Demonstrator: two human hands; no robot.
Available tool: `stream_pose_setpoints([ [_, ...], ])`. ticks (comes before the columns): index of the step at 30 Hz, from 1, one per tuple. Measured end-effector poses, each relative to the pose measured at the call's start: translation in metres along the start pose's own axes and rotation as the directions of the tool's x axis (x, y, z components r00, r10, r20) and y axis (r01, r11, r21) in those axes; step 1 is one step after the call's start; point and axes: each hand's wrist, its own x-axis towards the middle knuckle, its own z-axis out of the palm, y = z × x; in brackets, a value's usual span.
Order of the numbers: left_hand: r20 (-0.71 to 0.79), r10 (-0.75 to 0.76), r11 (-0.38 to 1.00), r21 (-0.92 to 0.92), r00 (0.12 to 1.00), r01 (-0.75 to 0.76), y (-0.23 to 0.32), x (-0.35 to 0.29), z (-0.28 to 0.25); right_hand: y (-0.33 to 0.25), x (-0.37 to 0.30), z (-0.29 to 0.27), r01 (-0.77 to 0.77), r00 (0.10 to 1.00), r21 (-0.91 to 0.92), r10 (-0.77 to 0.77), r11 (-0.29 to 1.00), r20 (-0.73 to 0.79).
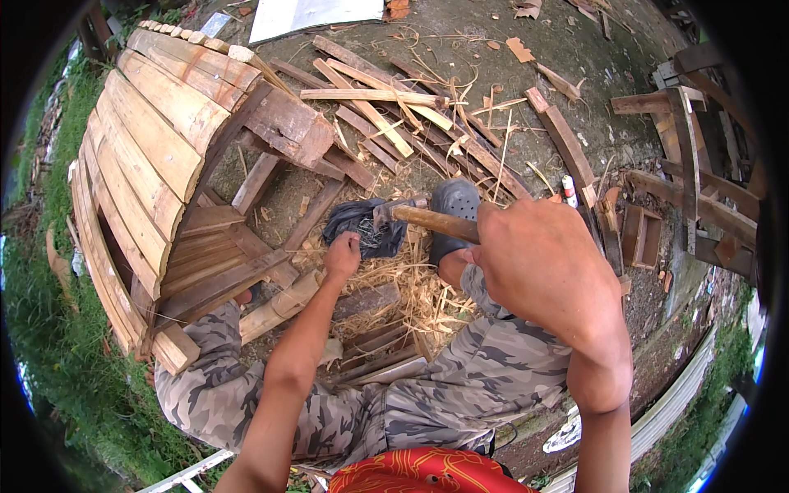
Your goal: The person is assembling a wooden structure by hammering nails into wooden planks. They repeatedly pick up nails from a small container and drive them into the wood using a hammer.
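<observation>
My right hand (538, 263) grips a hammer by its wooden handle (436, 222). The metal hammer head (383, 215) hangs over the edge of a black plastic bag (339, 220) on the ground. Loose nails (380, 240) lie in the open bag. My left hand (343, 253) is at the bag's near edge, its fingers closed together; anything between them is too small to make out. To the left stands a curved wooden structure (152, 156) of pale planks nailed onto darker timber, with its framed inside facing me.
Wood shavings (436, 304) cover the ground around my grey clog (454, 209). Beyond lies a pile of wood strips (386, 107). A long timber (563, 144) and a small wooden box (641, 237) are at the right, near another timber frame (686, 148). Grass (49, 304) borders the left.
</observation>
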Motion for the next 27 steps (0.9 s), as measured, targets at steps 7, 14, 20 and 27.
stream_pose_setpoints([
  [7,-0.046,-0.18,0.983,0.038,0.983,0.182,0.028,0.0,-0.008,-0.003,-0.001,-0.002,0.033,0.999,-0.037,-0.033,0.999,-0.017],
  [14,-0.165,-0.118,0.986,0.097,0.979,0.135,0.037,-0.005,-0.001,-0.005,-0.001,-0.003,0.028,1.0,-0.077,-0.029,0.997,-0.011],
  [20,-0.125,-0.182,0.982,0.019,0.975,0.186,0.038,-0.005,0.001,-0.007,-0.001,-0.002,0.034,0.999,-0.109,-0.035,0.993,-0.008],
  [27,-0.067,-0.35,0.937,-0.015,0.934,0.35,0.059,0.006,0.0,-0.008,0.004,0.0,0.022,0.999,-0.058,-0.02,0.998,0.025],
])
